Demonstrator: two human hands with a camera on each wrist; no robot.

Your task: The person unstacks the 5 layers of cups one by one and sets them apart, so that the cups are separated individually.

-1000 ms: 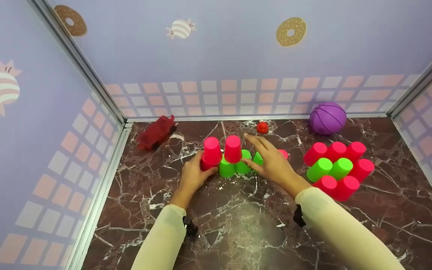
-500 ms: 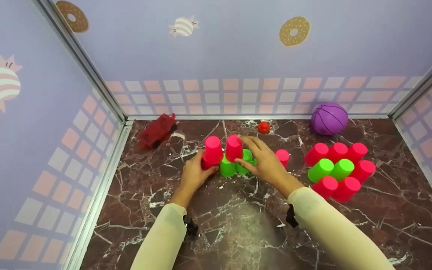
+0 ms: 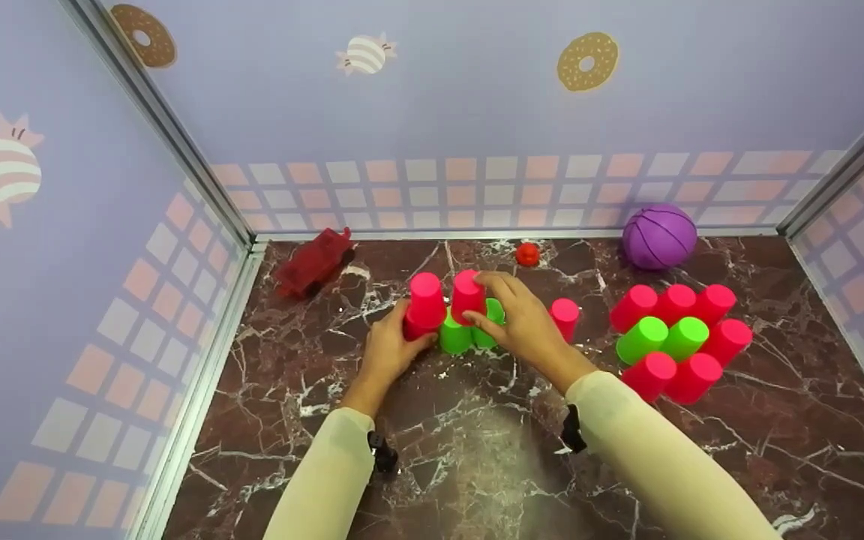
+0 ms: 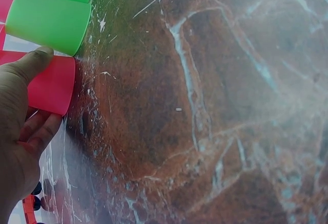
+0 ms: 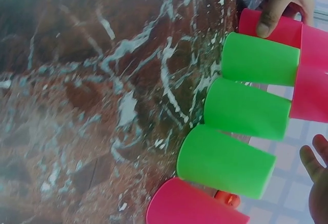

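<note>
In the head view my left hand (image 3: 387,349) grips the pink cup (image 4: 54,85) at the left end of a row of upside-down cups, thumb on its front and fingers behind. Green cups (image 5: 259,60) follow along the row, with another pink cup (image 3: 565,319) at its right end. A second layer holds two pink cups, the left one (image 3: 427,300) above the gripped cup and the right one (image 3: 468,298) above green cups. My right hand (image 3: 526,322) is at that right upper cup, fingers spread beside it; contact is unclear. It hides one green cup in the head view.
A group of pink and green cups (image 3: 643,339) stands upside down at the right. Along the back wall are a purple ball (image 3: 659,238), a small red object (image 3: 527,254) and a dark red toy (image 3: 316,262). Patterned walls enclose the marble-look surface.
My right hand has moved left to the right upper pink cup, uncovering the pink cup at the row's right end. The left hand keeps its grip and place.
</note>
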